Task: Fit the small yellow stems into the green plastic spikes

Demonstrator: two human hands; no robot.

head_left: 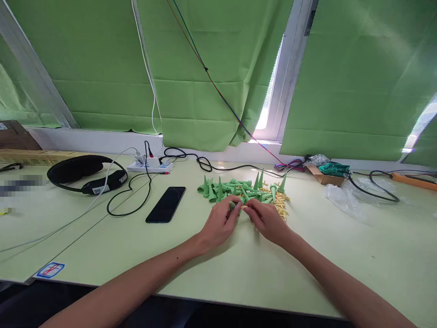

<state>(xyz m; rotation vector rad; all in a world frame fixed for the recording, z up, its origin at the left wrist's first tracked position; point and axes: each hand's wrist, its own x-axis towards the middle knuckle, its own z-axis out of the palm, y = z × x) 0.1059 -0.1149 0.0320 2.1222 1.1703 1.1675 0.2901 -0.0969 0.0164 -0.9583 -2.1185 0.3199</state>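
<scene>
My left hand (218, 224) is closed, its thumb and fingers pinching a green plastic cone (232, 206) that is mostly hidden by the fingers. My right hand (269, 223) pinches a small yellowish peg-like piece (243, 207), held against the cone's end between the two hands. Just beyond the fingers lies a pile of green plastic cones (235, 184), several standing point up and others on their sides. Small yellow pieces (282, 200) are scattered beside and among them, to the right. Whether the two held pieces are joined cannot be made out.
A black phone (165, 205) lies left of the pile. Further left are a black headband-shaped device (87, 173), a white power strip (147, 166) and loose cables. At right sit a small cardboard box (326, 175) and clear plastic bags (351, 200). The table's front edge runs below my forearms.
</scene>
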